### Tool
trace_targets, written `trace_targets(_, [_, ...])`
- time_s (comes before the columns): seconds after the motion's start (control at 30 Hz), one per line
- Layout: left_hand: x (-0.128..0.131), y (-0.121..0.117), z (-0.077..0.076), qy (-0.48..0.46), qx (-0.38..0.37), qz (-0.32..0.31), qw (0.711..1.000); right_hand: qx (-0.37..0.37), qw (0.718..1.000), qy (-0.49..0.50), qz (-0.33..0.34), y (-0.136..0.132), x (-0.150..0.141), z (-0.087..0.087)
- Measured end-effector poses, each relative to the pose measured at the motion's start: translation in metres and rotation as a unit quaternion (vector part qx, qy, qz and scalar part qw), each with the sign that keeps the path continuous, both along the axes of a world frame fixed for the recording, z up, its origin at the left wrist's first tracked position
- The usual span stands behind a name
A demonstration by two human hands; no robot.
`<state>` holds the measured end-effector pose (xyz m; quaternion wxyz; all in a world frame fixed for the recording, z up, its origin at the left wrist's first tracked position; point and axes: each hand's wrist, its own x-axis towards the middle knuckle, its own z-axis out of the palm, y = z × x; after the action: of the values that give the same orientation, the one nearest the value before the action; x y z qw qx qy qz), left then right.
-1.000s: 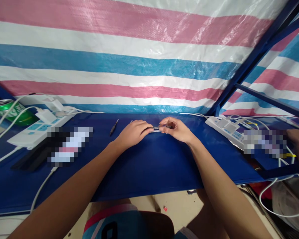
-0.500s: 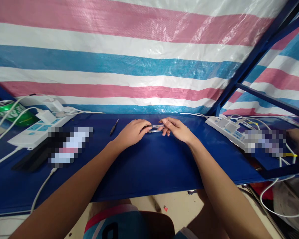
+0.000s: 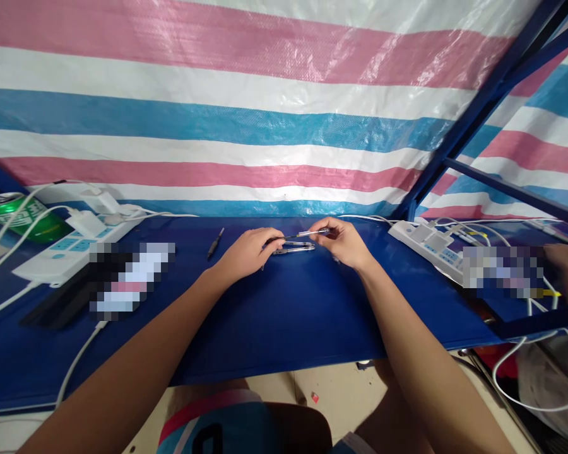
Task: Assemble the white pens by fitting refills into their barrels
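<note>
Here we go: the left hand and the right hand sit close together over a blue mat, both curled closed, pinching one slim pen between them. It looks like a pen, though it's small from up here. A second pen lies just below it, between the hands. Past the left hand there's one screwdriver, then one left power strip. Past the right hand sits one right power strip, and farther out, a co-worker's hand.
</note>
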<state>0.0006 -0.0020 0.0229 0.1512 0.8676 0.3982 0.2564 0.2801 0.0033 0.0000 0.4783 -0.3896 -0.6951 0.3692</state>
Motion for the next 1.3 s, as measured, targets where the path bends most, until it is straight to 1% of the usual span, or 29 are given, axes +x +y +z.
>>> trace_targets(0.1, [-0.005,0.002,0.005,-0.043,-0.023,0.028,0.998,0.008,0.999,0.022,-0.036,0.004,0.003,-0.001])
trace_targets(0.2, [-0.012,0.008,0.006,-0.100,-0.060,0.056,0.992,-0.004,0.997,0.048,-0.055,0.007,0.004,-0.001])
trace_targets(0.37, [-0.025,0.022,0.002,-0.182,-0.163,0.056,0.968,-0.024,0.995,0.075,-0.055,0.007,0.003,0.000])
trace_targets(0.4, [-0.028,0.025,0.002,-0.190,-0.177,0.067,0.963,-0.028,0.995,0.080,-0.049,0.006,0.003,0.000])
trace_targets(0.47, [-0.035,0.029,0.002,-0.193,-0.188,0.109,0.957,-0.036,0.995,0.086,-0.042,0.006,0.004,-0.001])
trace_targets(0.53, [-0.043,0.032,0.006,-0.165,-0.178,0.165,0.956,-0.044,0.994,0.085,-0.050,0.006,0.005,-0.002])
trace_targets(0.6, [-0.052,0.034,0.012,-0.102,-0.144,0.214,0.961,-0.049,0.994,0.075,-0.062,0.006,0.006,-0.003])
trace_targets(0.67, [-0.061,0.036,0.018,-0.038,-0.107,0.259,0.959,-0.051,0.994,0.065,-0.064,0.006,0.006,-0.005])
trace_targets(0.7, [-0.065,0.037,0.020,-0.013,-0.108,0.279,0.954,-0.052,0.995,0.062,-0.064,0.007,0.007,-0.005])
trace_targets(0.77, [-0.071,0.039,0.021,0.031,-0.137,0.310,0.940,-0.051,0.995,0.060,-0.064,0.008,0.008,-0.007])
trace_targets(0.83, [-0.076,0.041,0.019,0.071,-0.156,0.321,0.931,-0.045,0.995,0.058,-0.072,0.011,0.010,-0.010])
trace_targets(0.9, [-0.078,0.042,0.014,0.113,-0.144,0.319,0.930,-0.035,0.994,0.052,-0.092,0.015,0.013,-0.013])
trace_targets(1.0, [-0.077,0.042,0.009,0.168,-0.130,0.306,0.928,-0.038,0.988,0.029,-0.149,0.020,0.021,-0.018])
trace_targets(1.07, [-0.075,0.041,0.007,0.190,-0.136,0.304,0.924,-0.052,0.977,-0.005,-0.206,0.022,0.030,-0.020])
trace_targets(1.13, [-0.074,0.040,0.007,0.190,-0.136,0.302,0.924,-0.055,0.958,-0.075,-0.272,0.023,0.040,-0.020])
trace_targets(1.17, [-0.073,0.039,0.007,0.182,-0.129,0.300,0.928,-0.048,0.943,-0.124,-0.305,0.023,0.045,-0.019])
trace_targets(1.23, [-0.070,0.037,0.006,0.149,-0.094,0.288,0.941,-0.039,0.906,-0.222,-0.358,0.021,0.056,-0.018])
trace_targets(1.3, [-0.064,0.036,0.003,0.106,-0.040,0.261,0.959,-0.050,0.877,-0.278,-0.390,0.019,0.065,-0.017])
